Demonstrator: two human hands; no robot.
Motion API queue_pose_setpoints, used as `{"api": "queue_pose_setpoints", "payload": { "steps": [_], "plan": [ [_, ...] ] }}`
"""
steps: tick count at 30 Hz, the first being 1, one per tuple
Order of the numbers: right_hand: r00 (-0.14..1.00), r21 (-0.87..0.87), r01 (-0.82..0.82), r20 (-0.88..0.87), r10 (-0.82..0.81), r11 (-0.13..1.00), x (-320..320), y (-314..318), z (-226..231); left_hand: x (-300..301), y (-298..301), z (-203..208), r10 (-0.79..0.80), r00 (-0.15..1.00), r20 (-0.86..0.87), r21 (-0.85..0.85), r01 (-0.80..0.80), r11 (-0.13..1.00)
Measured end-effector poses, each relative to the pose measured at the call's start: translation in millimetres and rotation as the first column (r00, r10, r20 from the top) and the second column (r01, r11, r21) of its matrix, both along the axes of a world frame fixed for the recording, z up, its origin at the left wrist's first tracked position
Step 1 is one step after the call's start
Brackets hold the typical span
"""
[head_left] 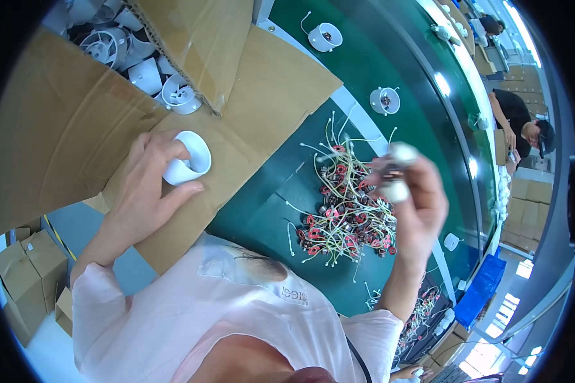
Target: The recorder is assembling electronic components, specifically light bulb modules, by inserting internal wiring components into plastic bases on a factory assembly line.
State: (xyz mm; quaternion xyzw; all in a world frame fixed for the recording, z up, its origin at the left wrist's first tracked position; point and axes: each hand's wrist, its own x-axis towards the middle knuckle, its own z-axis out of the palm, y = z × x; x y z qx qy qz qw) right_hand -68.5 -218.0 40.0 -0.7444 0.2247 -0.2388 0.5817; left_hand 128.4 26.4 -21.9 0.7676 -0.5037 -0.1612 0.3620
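Hands first, as my remote feed shows them: left of the pile of wired parts (351,217), the left hand (144,179) holds a white cup (198,153) between fingers and thumb, no dark core visible inside. Above the pile's right edge, the right hand (423,191), blurred, is narrowed in a pinch on a small dark piece (391,173) whose form I cannot tell. Cup and piece are well apart, so I judge this unit unfinished. The pile is a large tangle, so much fitting seems left. Beyond the pile to its left, an open carton (57,121) holds more white housings (145,76). Past the pile, on the green belt (364,54), two filled cups (326,38) (384,101) stand apart, dark-cored; I take those as done. Farthest, right of the pile, a co-worker (514,115) bends over something unclear to me.
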Motion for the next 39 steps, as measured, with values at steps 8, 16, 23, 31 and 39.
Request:
{"api": "queue_pose_setpoints", "payload": {
  "steps": [8, 16, 23, 31, 39],
  "plan": [
    [0.988, 0.010, -0.141, 0.057, 0.140, 0.990, 2, 10, 8, 3, -22, 10, -0.023, 0.866, -0.499, -0.108, -0.036, 0.993],
    [0.927, 0.114, -0.089, 0.372, 0.041, 0.990, 5, 8, 21, 15, -78, -9, -0.407, 0.765, -0.498, -0.232, 0.335, 0.913],
    [0.965, 0.302, -0.134, 0.255, 0.056, 0.944, 18, -15, -1, 8, -83, -10, -0.441, 0.359, -0.823, -0.379, 0.232, 0.896],
    [0.944, 0.251, -0.206, 0.307, 0.124, 0.946, 26, -4, 3, 1, -85, -24, -0.355, 0.771, -0.528, -0.363, 0.173, 0.915],
    [0.941, 0.148, -0.181, 0.312, 0.127, 0.972, 35, 2, 1, 9, -81, -13, -0.314, 0.947, -0.063, -0.328, 0.278, 0.903]
  ]
}}
